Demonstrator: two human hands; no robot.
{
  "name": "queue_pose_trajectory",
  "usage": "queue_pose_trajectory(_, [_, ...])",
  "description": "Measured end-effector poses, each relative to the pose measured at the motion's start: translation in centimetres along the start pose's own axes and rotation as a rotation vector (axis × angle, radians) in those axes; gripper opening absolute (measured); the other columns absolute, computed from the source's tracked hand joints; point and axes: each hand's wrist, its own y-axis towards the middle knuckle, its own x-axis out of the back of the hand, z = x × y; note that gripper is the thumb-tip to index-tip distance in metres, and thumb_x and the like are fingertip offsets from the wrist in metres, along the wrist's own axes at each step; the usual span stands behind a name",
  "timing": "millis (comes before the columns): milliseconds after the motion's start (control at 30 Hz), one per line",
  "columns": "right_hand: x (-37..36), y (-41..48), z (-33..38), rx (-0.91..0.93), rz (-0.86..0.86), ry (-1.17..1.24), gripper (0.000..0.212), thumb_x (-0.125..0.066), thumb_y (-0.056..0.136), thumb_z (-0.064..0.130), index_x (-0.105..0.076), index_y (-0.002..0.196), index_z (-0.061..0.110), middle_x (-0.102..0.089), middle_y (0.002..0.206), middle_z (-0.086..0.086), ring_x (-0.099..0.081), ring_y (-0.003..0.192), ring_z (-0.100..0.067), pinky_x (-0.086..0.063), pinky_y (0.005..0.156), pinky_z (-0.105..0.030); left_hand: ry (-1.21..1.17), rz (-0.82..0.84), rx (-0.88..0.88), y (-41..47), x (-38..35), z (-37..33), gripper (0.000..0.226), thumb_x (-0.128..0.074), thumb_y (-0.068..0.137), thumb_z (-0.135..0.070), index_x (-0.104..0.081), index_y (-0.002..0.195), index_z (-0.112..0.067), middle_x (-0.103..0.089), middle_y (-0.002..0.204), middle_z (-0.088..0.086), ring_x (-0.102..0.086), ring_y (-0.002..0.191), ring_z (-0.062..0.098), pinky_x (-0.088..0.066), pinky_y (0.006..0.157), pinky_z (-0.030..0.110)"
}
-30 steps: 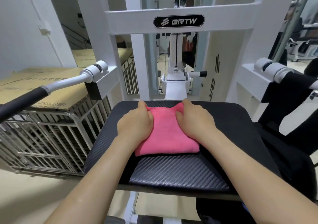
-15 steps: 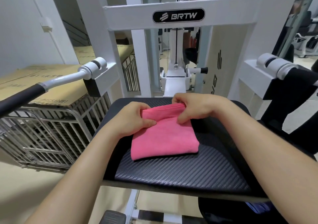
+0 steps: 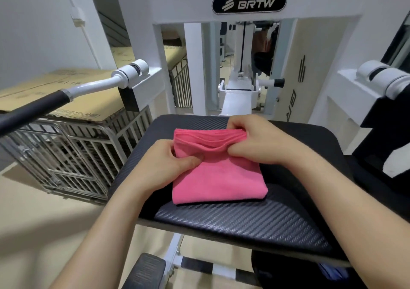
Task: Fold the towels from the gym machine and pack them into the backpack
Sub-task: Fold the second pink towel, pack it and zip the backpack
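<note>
A folded pink towel [image 3: 218, 175] lies on the black padded seat [image 3: 255, 222] of the white gym machine. My left hand [image 3: 165, 166] pinches the towel's far left corner, thumb on top. My right hand [image 3: 257, 142] pinches the far right corner, and the far edge is lifted so the folded layers show. A dark shape, perhaps the backpack [image 3: 288, 271], sits partly hidden under the seat at the lower right.
The machine's white frame [image 3: 248, 2] rises just behind the seat. A handle bar with a black grip [image 3: 44, 106] reaches in from the left. A metal cage trolley [image 3: 73, 153] topped with cardboard stands to the left. Black fabric [image 3: 390, 137] hangs at the right.
Both hands went from pressing flat on the towel to pinching its far corners. The far edge has come up and the layers have opened slightly.
</note>
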Motion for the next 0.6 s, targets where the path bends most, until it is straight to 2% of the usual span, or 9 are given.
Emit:
queue_pose_trajectory(67, [0.9,-1.4,0.6,-0.048,0.159,0.111,0.016,-0.070,0.073,0.012,-0.060,0.085,0.014,-0.059,0.069,0.007,-0.052,0.060,-0.007,-0.043,0.058,-0.025,-0.181,0.066,-0.009,-1.2,0.1,-0.1,0.012,-0.072,0.083,-0.030,-0.073,0.092,-0.022,-0.076,0.094,-0.004,-0.070,0.086,0.007,-0.054,0.080,0.034])
queue_pose_trajectory(133, [2.0,-3.3,1.6,0.005,0.296,0.005,0.033,-0.078,0.072,0.026,-0.062,0.101,0.024,-0.068,0.086,0.012,-0.062,0.075,-0.006,-0.051,0.071,-0.026,-0.283,0.125,-0.105,-2.4,0.1,-0.8,0.017,-0.069,0.085,-0.028,-0.069,0.102,-0.024,-0.074,0.105,-0.003,-0.068,0.098,0.012,-0.052,0.087,0.033])
queue_pose_trajectory(233, [2.2,-6.7,4.6,0.097,0.295,-0.068,0.035,-0.078,0.074,0.040,-0.064,0.104,0.030,-0.070,0.094,0.010,-0.065,0.085,-0.007,-0.054,0.078,-0.032,-0.242,0.236,-0.319,-4.4,-0.3,-2.7,0.027,-0.067,0.087,-0.017,-0.061,0.114,-0.020,-0.068,0.110,0.001,-0.063,0.105,0.012,-0.049,0.092,0.028])
queue_pose_trajectory(300, [2.0,-9.3,5.8,0.102,0.235,0.003,0.022,-0.075,0.079,0.040,-0.068,0.095,0.026,-0.070,0.087,0.004,-0.065,0.079,-0.011,-0.054,0.076,-0.039,-0.284,0.315,-0.383,-6.1,-1.1,-3.9,0.032,-0.065,0.085,-0.019,-0.058,0.116,-0.015,-0.067,0.107,0.001,-0.062,0.101,0.010,-0.048,0.086,0.022])
queue_pose_trajectory(367, [2.1,-12.3,5.7,0.036,0.201,0.087,0.015,-0.073,0.082,0.036,-0.071,0.090,0.024,-0.071,0.086,-0.003,-0.063,0.076,-0.011,-0.054,0.076,-0.042,-0.362,0.351,-0.366,-7.9,-2.5,-4.5,0.032,-0.064,0.084,-0.023,-0.056,0.114,-0.013,-0.067,0.100,0.007,-0.063,0.090,0.012,-0.051,0.078,0.025])
queue_pose_trajectory(433, [2.4,-15.8,4.6,-0.055,0.186,0.172,0.005,-0.074,0.083,0.027,-0.072,0.087,0.024,-0.072,0.085,-0.002,-0.061,0.075,-0.007,-0.055,0.074,-0.038,-0.445,0.378,-0.285,-9.6,-4.5,-4.1,0.027,-0.065,0.083,-0.027,-0.055,0.106,-0.019,-0.061,0.082,0.024,-0.056,0.069,0.022,-0.045,0.060,0.035])
queue_pose_trajectory(467, [2.4,-17.6,3.8,-0.106,0.181,0.190,0.004,-0.075,0.082,0.023,-0.072,0.084,0.026,-0.072,0.080,0.002,-0.060,0.074,-0.004,-0.054,0.070,-0.033,-0.457,0.393,-0.252,-10.3,-5.6,-3.7,0.024,-0.066,0.084,-0.030,-0.055,0.102,-0.021,-0.054,0.070,0.024,-0.049,0.060,0.021,-0.039,0.053,0.031])
queue_pose_trajectory(533, [2.6,-21.2,1.8,-0.226,0.174,0.216,0.007,-0.075,0.081,0.018,-0.072,0.082,0.024,-0.071,0.079,0.005,-0.061,0.074,-0.003,-0.053,0.070,-0.031,-0.416,0.446,-0.218,-11.9,-8.1,-2.5,0.018,-0.063,0.089,-0.034,-0.058,0.096,-0.019,-0.048,0.060,0.014,-0.045,0.049,0.019,-0.034,0.045,0.025])
queue_pose_trajectory(600, [2.6,-24.3,-0.4,-0.335,0.169,0.219,0.011,-0.074,0.083,0.019,-0.074,0.093,0.021,-0.075,0.094,-0.002,-0.069,0.088,-0.012,-0.056,0.083,-0.039,-0.338,0.556,-0.169,-13.3,-10.5,-0.9,0.015,-0.055,0.096,-0.030,-0.062,0.088,-0.019,-0.059,0.060,0.005,-0.055,0.049,0.018,-0.040,0.046,0.024])
